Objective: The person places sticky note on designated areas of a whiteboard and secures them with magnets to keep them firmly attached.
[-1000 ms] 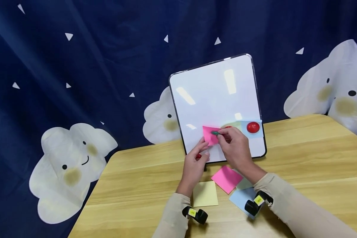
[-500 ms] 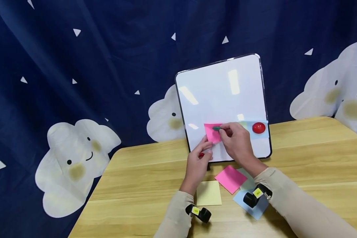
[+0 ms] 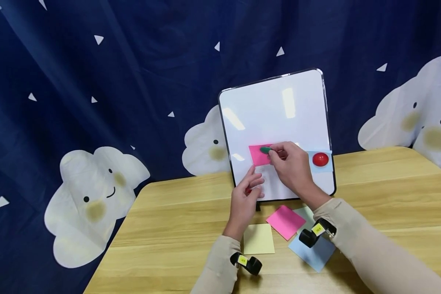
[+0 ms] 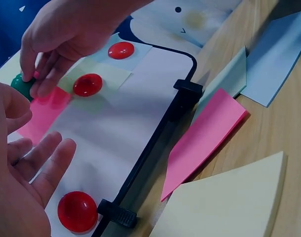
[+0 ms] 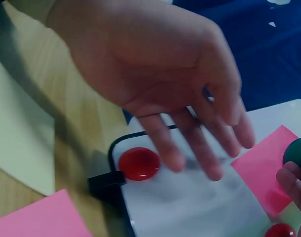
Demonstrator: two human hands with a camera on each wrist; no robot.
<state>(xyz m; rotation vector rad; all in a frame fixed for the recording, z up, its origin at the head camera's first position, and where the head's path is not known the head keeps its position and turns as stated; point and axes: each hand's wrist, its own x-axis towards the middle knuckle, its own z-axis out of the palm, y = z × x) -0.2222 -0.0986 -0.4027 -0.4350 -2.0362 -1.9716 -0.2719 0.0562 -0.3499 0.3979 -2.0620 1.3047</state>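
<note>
A tilted whiteboard (image 3: 268, 110) stands at the back of the table. My right hand (image 3: 293, 167) pinches a green round magnet (image 3: 265, 150) over a pink sticky note (image 3: 256, 158) on the board; the hand covers the note's right part. My left hand (image 3: 243, 201) is at the board's lower left with fingers extended and holding nothing, its index fingertip right by the note's lower left corner. Behind it is a red magnet (image 4: 77, 212). To the right of the pink note, red magnets sit on a pale green note (image 4: 108, 79) and a light blue note (image 3: 326, 166).
On the wooden table (image 3: 169, 228), in front of the board, lie a pale yellow pad (image 3: 259, 239), a pink pad (image 3: 286, 222), a pale green pad (image 4: 229, 79) and a blue pad (image 3: 314, 254). Black clips (image 4: 187, 88) hold the board's lower edge. A dark blue curtain (image 3: 150, 61) hangs behind.
My right hand has moved up the board with the green magnet, and the pink note now sits higher and straighter. The left fingertips no longer overlap the note. The head view has shifted slightly.
</note>
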